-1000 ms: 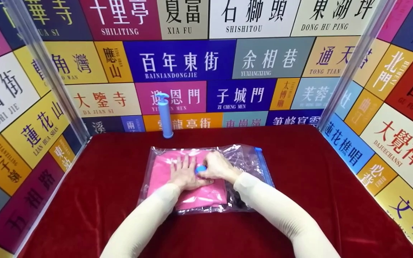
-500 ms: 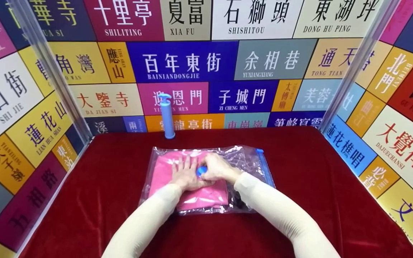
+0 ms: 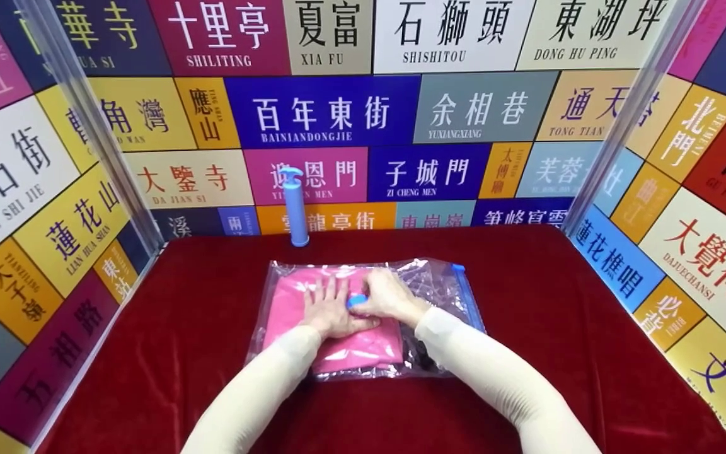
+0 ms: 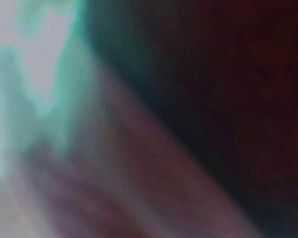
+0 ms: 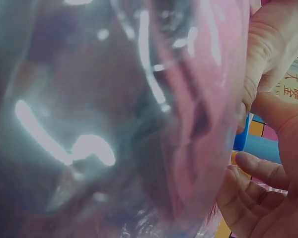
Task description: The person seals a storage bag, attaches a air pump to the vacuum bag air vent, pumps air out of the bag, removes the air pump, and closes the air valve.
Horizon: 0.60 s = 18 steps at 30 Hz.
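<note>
A clear plastic storage bag [image 3: 435,287] lies flat with folded pink cloth [image 3: 290,299] inside it. Its right end has a blue zip strip [image 3: 469,296]. My left hand [image 3: 330,309] presses on the bag over the cloth, fingers spread and straight. Just right of it, my right hand [image 3: 391,295] has its fingers curled at a round blue valve cap [image 3: 357,301] on the bag, gripping it. From the right wrist view, the blue cap [image 5: 242,136] shows between the left hand [image 5: 270,49] above and right fingers [image 5: 251,168] below. The left wrist view is blurred.
A light blue hand pump [image 3: 295,211] stands upright at the back of the dark red cloth-covered table [image 3: 514,271], beyond the bag. Colourful sign-printed walls [image 3: 325,110] enclose the back and both sides, with clear corner posts [image 3: 615,126] where they meet.
Both hands stay at nearly the same spots on the bag. My right fingers shift slightly around the blue valve cap, and the head view drifts a little.
</note>
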Each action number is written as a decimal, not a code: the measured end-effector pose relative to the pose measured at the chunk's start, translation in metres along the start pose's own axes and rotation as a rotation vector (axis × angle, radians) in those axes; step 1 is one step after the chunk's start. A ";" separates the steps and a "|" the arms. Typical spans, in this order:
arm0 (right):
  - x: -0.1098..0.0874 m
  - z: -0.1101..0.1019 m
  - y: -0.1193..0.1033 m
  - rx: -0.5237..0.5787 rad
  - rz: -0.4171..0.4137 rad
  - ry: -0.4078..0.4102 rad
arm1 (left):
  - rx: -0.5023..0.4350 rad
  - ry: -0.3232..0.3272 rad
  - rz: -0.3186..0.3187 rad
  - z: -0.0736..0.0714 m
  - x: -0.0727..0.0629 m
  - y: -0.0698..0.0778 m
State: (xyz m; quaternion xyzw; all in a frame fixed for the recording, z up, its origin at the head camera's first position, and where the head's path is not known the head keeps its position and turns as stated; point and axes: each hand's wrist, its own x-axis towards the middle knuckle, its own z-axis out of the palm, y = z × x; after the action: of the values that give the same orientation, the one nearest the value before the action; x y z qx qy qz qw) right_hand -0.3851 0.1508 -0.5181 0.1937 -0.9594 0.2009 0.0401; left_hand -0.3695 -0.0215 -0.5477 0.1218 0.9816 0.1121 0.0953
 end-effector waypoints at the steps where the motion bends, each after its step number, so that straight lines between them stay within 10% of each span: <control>1: 0.000 0.000 0.000 -0.004 0.005 -0.004 | 0.007 0.004 0.003 -0.001 -0.001 0.001; 18: 0.000 -0.004 0.001 0.022 -0.090 -0.052 | -0.016 0.003 0.000 0.000 0.001 -0.001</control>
State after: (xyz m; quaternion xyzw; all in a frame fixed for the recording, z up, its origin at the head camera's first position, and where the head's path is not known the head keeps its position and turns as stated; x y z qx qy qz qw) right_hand -0.3857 0.1532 -0.5145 0.2422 -0.9482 0.2045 0.0219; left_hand -0.3705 -0.0224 -0.5486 0.1207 0.9808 0.1202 0.0949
